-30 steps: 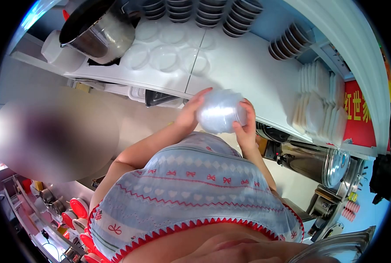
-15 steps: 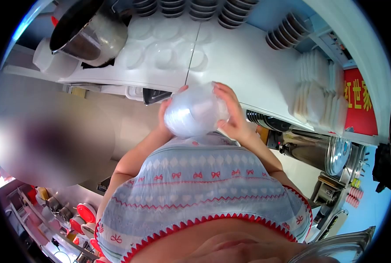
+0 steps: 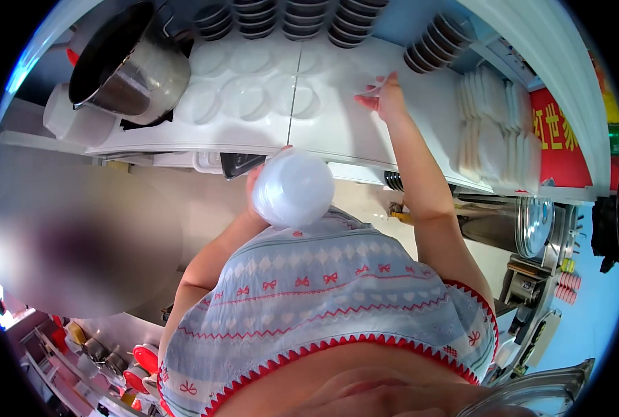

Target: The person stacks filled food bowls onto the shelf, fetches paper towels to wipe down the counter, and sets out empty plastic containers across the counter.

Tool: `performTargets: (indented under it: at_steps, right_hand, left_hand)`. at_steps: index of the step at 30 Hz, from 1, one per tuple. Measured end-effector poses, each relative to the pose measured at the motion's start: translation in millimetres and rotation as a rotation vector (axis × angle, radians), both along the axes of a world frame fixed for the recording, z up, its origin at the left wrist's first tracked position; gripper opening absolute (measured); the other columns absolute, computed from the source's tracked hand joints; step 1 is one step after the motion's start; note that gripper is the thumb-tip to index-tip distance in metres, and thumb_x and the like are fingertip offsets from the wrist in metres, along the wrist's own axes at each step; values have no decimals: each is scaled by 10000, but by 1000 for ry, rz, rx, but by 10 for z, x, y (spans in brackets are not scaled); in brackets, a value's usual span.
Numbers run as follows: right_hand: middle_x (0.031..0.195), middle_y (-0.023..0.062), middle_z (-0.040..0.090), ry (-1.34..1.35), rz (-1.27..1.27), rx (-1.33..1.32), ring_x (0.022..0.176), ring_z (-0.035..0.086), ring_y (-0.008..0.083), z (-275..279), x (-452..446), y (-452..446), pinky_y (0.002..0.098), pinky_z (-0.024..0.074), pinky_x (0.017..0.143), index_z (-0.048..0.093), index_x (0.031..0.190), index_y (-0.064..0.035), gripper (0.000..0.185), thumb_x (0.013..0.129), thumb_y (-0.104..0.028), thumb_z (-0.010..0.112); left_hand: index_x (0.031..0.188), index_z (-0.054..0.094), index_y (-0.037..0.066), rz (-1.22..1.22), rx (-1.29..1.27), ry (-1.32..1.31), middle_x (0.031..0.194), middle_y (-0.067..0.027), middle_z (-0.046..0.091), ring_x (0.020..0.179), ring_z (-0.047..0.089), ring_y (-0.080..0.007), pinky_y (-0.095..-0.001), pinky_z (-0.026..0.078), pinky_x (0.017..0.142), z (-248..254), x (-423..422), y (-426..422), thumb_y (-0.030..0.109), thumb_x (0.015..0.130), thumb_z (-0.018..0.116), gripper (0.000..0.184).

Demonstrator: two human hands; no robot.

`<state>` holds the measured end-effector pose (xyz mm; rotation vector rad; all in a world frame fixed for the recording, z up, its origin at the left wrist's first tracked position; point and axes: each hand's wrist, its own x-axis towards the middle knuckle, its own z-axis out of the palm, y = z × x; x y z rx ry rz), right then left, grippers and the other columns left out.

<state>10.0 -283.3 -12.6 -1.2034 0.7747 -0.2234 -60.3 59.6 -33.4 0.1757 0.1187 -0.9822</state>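
Note:
My left hand is wrapped round a stack of translucent plastic bowls, held in front of my apron at the counter's edge. Stretched out over the white counter, my right hand pinches the rim of a single translucent bowl; its clear body hardly shows against the white top. To the left of that hand, several similar bowls stand in rows on the counter.
Stacks of dark bowls line the counter's back. A large metal pot occupies the left end, beside a white tub. White lids stand in rows at the right. Below the edge is a black tray.
My right hand has left the stack and reached forward and right over the counter with one bowl. The left hand keeps hold of the stack, now slightly further left.

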Motion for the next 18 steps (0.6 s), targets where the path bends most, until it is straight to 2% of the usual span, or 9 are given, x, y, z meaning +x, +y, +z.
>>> performTargets:
  at_steps: [1,3,10,12,14,15,16,17,18]
  right_hand:
    - [1112,260,482,2,-5,-1,738,659,378,2,84,-51,442,597,635,343,1262,11,679,957,-581,204]
    - [914,190,493,152,-82,-241,632,651,353,-58,254,-198,449,589,542,341,1210,38,668,963,-565,193]
    - [743,120,505,279,-22,-216,558,609,276,-115,335,-484,386,560,498,377,1137,18,576,978,-515,228]
    - [739,94,507,168,-189,-583,562,570,210,119,136,-158,322,510,494,454,1069,-8,494,985,-460,274]
    - [773,76,532,0,128,-710,623,550,162,270,-237,161,281,472,528,512,1020,-36,402,981,-388,322]
    - [822,90,577,-104,319,-516,662,556,178,465,-467,523,306,473,545,548,999,-28,454,972,-450,382]
    - [1003,98,571,-276,509,-395,835,554,147,622,-679,864,307,499,642,543,1127,-32,370,960,-353,462]
    - [1187,140,512,-352,743,-577,1040,529,214,773,-895,1059,348,492,835,481,1256,-20,517,868,-335,614]
    - [1233,165,484,-357,843,-835,1097,505,270,972,-1044,1210,371,455,905,441,1299,-20,631,808,-344,672]
  left_hand:
    - [1431,331,140,0,10,-9,1381,-141,447,1229,463,-366,-530,376,1018,1,1,1,462,838,444,684]
    - [1431,331,140,-6,21,-16,1379,-143,448,1229,463,-367,-529,377,1018,6,-12,15,452,835,445,683]
    - [1424,336,134,-59,-65,-9,1379,-155,444,1230,459,-376,-531,371,1021,67,25,30,427,813,449,687]
    - [1422,338,134,-55,-72,-6,1380,-157,443,1232,457,-375,-533,369,1021,69,20,32,428,813,448,685]
    - [1415,347,136,-14,-10,-18,1372,-156,449,1233,456,-371,-533,365,1024,121,41,15,434,821,448,673]
    - [1415,347,136,-6,-17,-24,1372,-156,449,1233,456,-371,-533,365,1024,143,73,-15,434,821,448,673]
    - [1410,354,135,2,-6,-26,1366,-156,454,1228,460,-365,-526,368,1021,159,72,-28,437,826,449,664]
    - [1404,361,134,5,10,-24,1359,-156,459,1224,465,-360,-520,372,1019,170,51,-26,440,831,450,656]
    - [1404,361,134,2,13,-20,1359,-156,459,1224,465,-360,-520,372,1019,183,44,-35,440,831,450,656]
